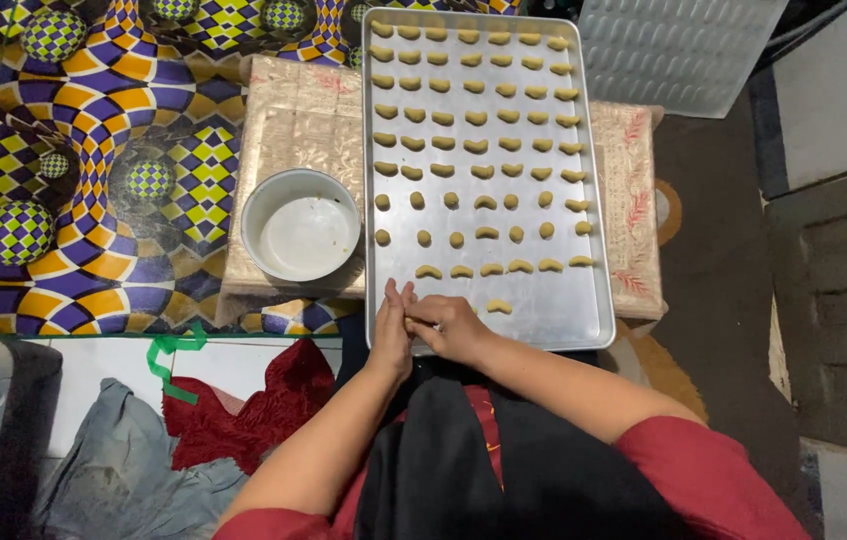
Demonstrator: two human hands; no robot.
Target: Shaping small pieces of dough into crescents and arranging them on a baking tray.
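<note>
Left hand (391, 325) and right hand (447, 322) pressed together at near edge of tray (584, 320), fingers curled around something hidden, grip unclear; dough pieces (476, 146) in rows across tray, bowl (301, 225) just left of tray.

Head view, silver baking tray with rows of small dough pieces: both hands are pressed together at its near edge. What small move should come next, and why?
Probably set the piece being shaped between the left hand and right hand beside the lone crescent, since that nearest row on the silver baking tray holds just one.
</note>
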